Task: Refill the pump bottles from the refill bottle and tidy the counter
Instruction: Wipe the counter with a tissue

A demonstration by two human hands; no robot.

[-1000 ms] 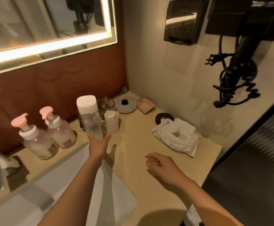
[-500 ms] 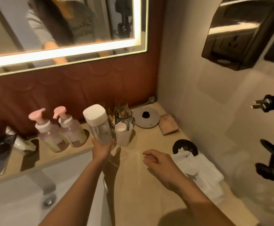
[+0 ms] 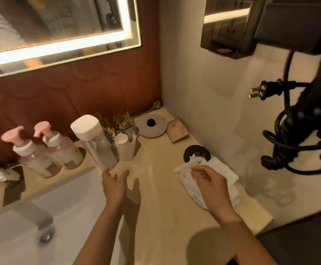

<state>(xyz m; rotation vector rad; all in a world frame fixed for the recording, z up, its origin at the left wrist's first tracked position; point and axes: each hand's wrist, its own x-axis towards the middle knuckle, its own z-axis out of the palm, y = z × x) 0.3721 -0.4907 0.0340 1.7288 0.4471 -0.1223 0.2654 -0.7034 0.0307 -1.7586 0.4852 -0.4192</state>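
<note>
Two pump bottles with pink heads, one [image 3: 35, 157] on the left and one [image 3: 62, 150] beside it, stand at the back of the beige counter [image 3: 155, 203]. To their right is the clear refill bottle [image 3: 98, 148] with a white cap. My left hand [image 3: 113, 186] sits just under its base with thumb and fingers spread, at most brushing it. My right hand [image 3: 211, 184] rests on a white wipes pack [image 3: 226, 175], and its fingertips pinch a wipe [image 3: 195, 159] sticking out of the top.
A small white cup [image 3: 124, 148] and a glass [image 3: 123, 125] stand right of the refill bottle. Behind are a round white lid [image 3: 152, 126], a soap packet [image 3: 177, 130] and a black coaster [image 3: 189, 153]. The sink [image 3: 79, 207] lies at the left. A hair dryer cord [image 3: 293, 142] hangs at the right.
My left hand has loosened from around the refill bottle's base and its fingers are now apart. My right hand moved right onto the wipes pack and pinched a wipe.
</note>
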